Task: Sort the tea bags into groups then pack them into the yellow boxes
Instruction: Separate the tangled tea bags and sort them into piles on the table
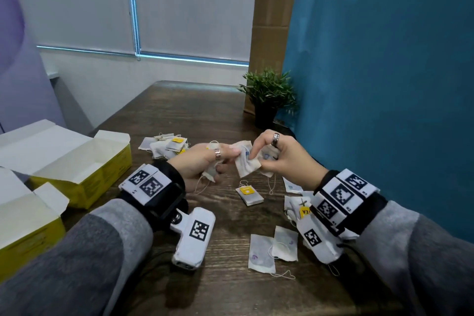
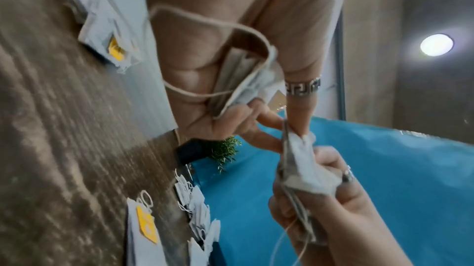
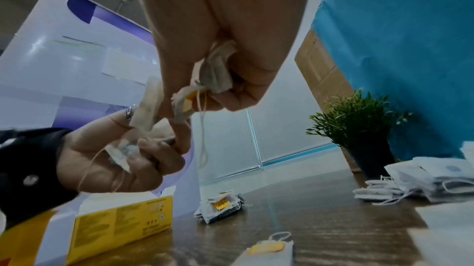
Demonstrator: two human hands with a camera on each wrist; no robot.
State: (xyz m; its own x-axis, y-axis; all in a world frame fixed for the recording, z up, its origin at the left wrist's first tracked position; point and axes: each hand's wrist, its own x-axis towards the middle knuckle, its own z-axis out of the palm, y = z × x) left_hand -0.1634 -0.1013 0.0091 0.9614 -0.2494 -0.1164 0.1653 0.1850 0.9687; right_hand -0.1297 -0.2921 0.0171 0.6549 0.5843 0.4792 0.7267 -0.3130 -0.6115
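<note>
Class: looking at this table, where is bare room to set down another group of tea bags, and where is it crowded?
Bare table lies beyond the far pile, left of the plant. More lies right of the yellow boxes. Crowded: under the right hand, among scattered bags.

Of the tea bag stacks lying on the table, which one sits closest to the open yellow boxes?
The far stack with a yellow tag on top, beside the farther yellow box; the other stacks lie right of the hands.

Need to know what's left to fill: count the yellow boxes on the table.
2. One open box sits at the table's left; a second open box lies nearer the person, partly cut off. No others show.
</note>
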